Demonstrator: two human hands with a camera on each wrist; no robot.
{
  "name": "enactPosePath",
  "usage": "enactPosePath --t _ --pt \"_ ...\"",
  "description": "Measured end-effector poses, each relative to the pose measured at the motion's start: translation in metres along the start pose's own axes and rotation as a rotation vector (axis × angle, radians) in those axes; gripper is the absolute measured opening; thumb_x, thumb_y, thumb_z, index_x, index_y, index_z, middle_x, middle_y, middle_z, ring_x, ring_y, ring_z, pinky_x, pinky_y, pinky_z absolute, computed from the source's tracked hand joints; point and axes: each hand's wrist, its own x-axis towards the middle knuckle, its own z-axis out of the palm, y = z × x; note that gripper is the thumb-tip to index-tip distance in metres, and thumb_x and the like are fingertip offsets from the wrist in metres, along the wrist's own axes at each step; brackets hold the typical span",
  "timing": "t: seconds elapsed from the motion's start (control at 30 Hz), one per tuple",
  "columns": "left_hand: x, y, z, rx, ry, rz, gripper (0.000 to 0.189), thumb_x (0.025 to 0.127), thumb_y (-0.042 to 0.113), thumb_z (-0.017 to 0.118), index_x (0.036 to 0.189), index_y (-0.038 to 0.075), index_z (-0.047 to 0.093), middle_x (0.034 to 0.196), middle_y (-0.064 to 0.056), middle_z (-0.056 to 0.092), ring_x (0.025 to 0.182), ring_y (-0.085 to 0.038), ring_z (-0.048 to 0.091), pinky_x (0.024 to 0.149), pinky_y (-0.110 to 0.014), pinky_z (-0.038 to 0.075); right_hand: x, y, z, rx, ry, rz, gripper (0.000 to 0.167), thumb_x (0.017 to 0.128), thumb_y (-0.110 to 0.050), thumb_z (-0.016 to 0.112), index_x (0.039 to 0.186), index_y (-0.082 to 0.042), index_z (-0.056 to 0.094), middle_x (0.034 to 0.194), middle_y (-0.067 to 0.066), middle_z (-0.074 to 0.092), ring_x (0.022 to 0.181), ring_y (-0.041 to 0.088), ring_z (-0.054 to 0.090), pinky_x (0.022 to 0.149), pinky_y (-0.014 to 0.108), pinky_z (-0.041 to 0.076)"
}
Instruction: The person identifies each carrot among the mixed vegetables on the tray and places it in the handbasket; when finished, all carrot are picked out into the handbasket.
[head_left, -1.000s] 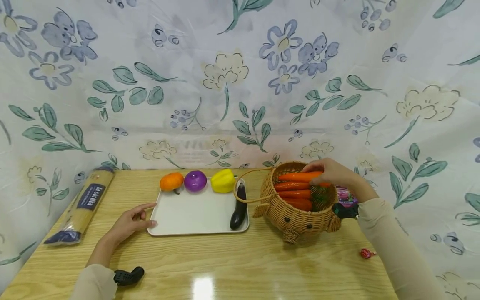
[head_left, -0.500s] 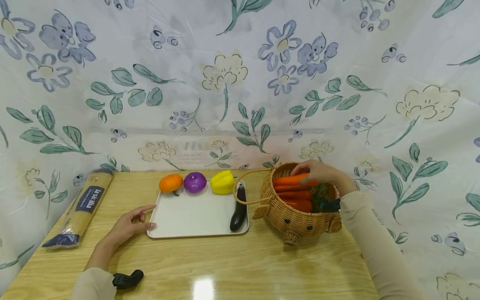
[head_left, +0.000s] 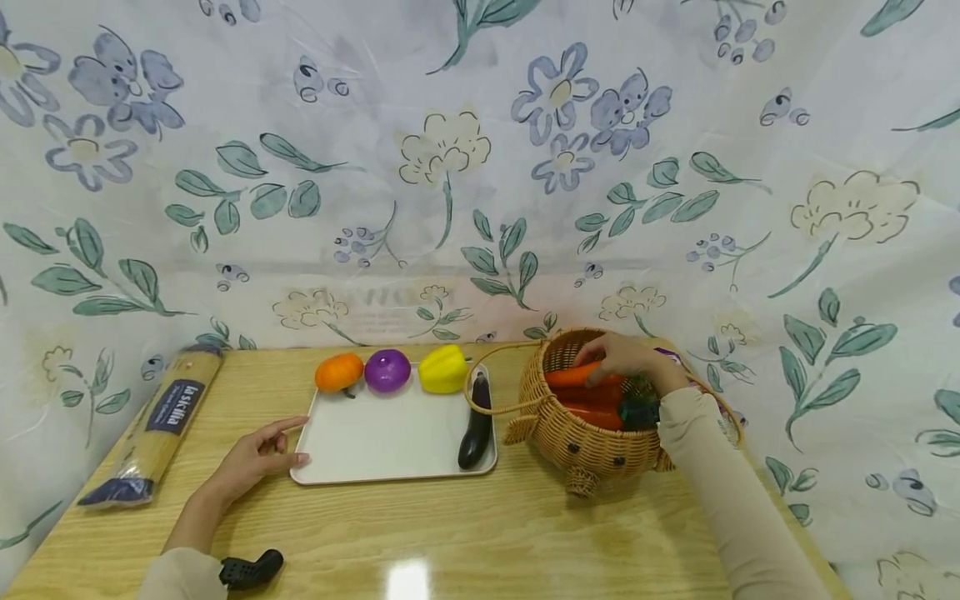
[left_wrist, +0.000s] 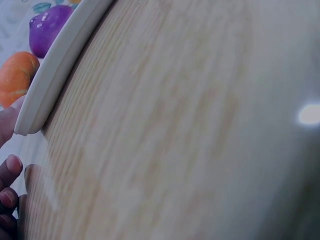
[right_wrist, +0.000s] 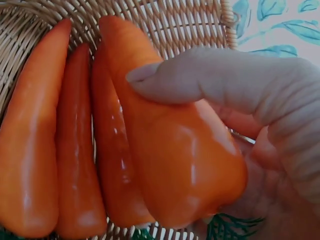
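In the head view my right hand [head_left: 618, 357] is inside a wicker basket [head_left: 577, 446] with an animal face. It grips an orange carrot [right_wrist: 172, 145], thumb across the top, as the right wrist view shows. Several more carrots [right_wrist: 30, 145] lie beside it, with green tops partly hidden by the wrist. My left hand [head_left: 258, 458] rests at the left edge of a white tray [head_left: 390, 442], thumb and index finger touching its rim. The tray bears an orange pumpkin [head_left: 338, 372], a purple onion-like vegetable [head_left: 387, 371], a yellow bell pepper [head_left: 442, 369] and a dark eggplant [head_left: 476, 425].
A pack of spaghetti [head_left: 161, 425] lies on the wooden table [head_left: 420, 533] at the far left. The basket's hoop handle [head_left: 487, 410] leans over the tray's right edge. Floral cloth [head_left: 420, 208] hangs behind the table. A colourful packet is mostly hidden behind the basket.
My right hand, gripping the carrot, has moved left and lower into the basket. The left hand has stayed at the tray's edge. The view has shifted slightly.
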Motion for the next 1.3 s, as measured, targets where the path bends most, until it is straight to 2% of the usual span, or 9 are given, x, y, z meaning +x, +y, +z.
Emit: enactPosePath --t 0.13,0.37,0.43,0.57,0.63,0.77,0.9,1.23,1.3 --pt "-0.001 0.0 0.001 -0.019 0.001 0.012 0.065 0.087 0.018 0.077 0.142 -0.001 0.05 0.087 -0.004 0.045 0.074 -0.012 0.04 0.062 -0.028 0.034 0.001 0.001 0.003 0.017 0.018 -0.036 0.038 0.081 -0.014 0.077 0.117 -0.003 0.07 0.115 0.017 0.064 0.098 0.027 0.053 0.079 0.035 0.046" --pt "-0.001 -0.001 0.001 -0.016 0.011 0.032 0.063 0.086 0.015 0.076 0.141 -0.003 0.05 0.086 -0.004 0.044 0.073 -0.012 0.039 0.061 -0.028 0.033 -0.003 0.004 0.008 0.009 -0.004 -0.068 0.039 0.081 -0.009 0.076 0.118 0.002 0.069 0.122 0.022 0.062 0.106 0.035 0.059 0.09 0.048 0.051" --pt "-0.001 -0.002 0.001 -0.007 0.012 0.038 0.062 0.087 0.016 0.076 0.141 -0.003 0.051 0.085 -0.004 0.044 0.072 -0.012 0.04 0.061 -0.028 0.033 -0.005 0.006 0.009 0.016 -0.014 -0.046 0.039 0.081 -0.007 0.076 0.118 0.003 0.07 0.125 0.022 0.061 0.104 0.032 0.06 0.088 0.045 0.052" --pt "0.0 -0.001 0.001 0.011 0.011 0.045 0.062 0.087 0.017 0.076 0.141 -0.001 0.051 0.085 -0.004 0.045 0.072 -0.012 0.04 0.062 -0.028 0.033 -0.006 0.011 0.013 0.05 -0.046 -0.021 0.041 0.08 0.0 0.076 0.12 0.006 0.068 0.124 0.024 0.062 0.091 0.021 0.058 0.078 0.033 0.052" --pt "0.0 -0.001 0.0 0.016 0.008 0.042 0.061 0.087 0.018 0.076 0.141 -0.001 0.052 0.085 -0.004 0.045 0.072 -0.013 0.04 0.063 -0.029 0.034 -0.005 0.013 0.014 0.043 -0.05 -0.026 0.042 0.08 0.0 0.076 0.12 0.006 0.068 0.125 0.023 0.063 0.092 0.02 0.058 0.077 0.03 0.051" --pt "-0.001 0.0 -0.001 0.016 0.01 0.026 0.061 0.087 0.018 0.076 0.141 0.0 0.052 0.085 -0.004 0.045 0.072 -0.013 0.04 0.062 -0.029 0.033 -0.003 0.016 0.015 0.02 -0.056 -0.044 0.044 0.081 -0.002 0.077 0.122 0.007 0.066 0.124 0.024 0.062 0.097 0.024 0.06 0.078 0.031 0.052" --pt "-0.001 -0.001 0.0 0.011 0.009 0.026 0.061 0.087 0.018 0.076 0.141 -0.001 0.052 0.085 -0.004 0.045 0.072 -0.013 0.04 0.062 -0.029 0.033 -0.003 0.016 0.015 0.006 -0.058 -0.039 0.045 0.082 -0.002 0.077 0.124 0.007 0.065 0.125 0.025 0.061 0.091 0.02 0.059 0.075 0.029 0.051" --pt "-0.001 -0.002 0.0 -0.005 -0.005 0.033 0.061 0.088 0.017 0.075 0.142 -0.001 0.05 0.085 -0.004 0.045 0.071 -0.014 0.039 0.061 -0.029 0.033 -0.006 0.017 0.014 0.068 -0.078 -0.016 0.052 0.075 0.007 0.069 0.127 0.008 0.063 0.127 0.026 0.059 0.084 0.02 0.055 0.069 0.031 0.051" --pt "-0.001 -0.002 -0.001 -0.006 -0.005 0.036 0.061 0.089 0.017 0.075 0.142 -0.001 0.05 0.086 -0.004 0.045 0.071 -0.014 0.039 0.062 -0.029 0.033 -0.007 0.017 0.013 0.079 -0.065 -0.017 0.051 0.075 0.007 0.069 0.125 0.008 0.064 0.126 0.026 0.06 0.087 0.023 0.057 0.071 0.031 0.052"
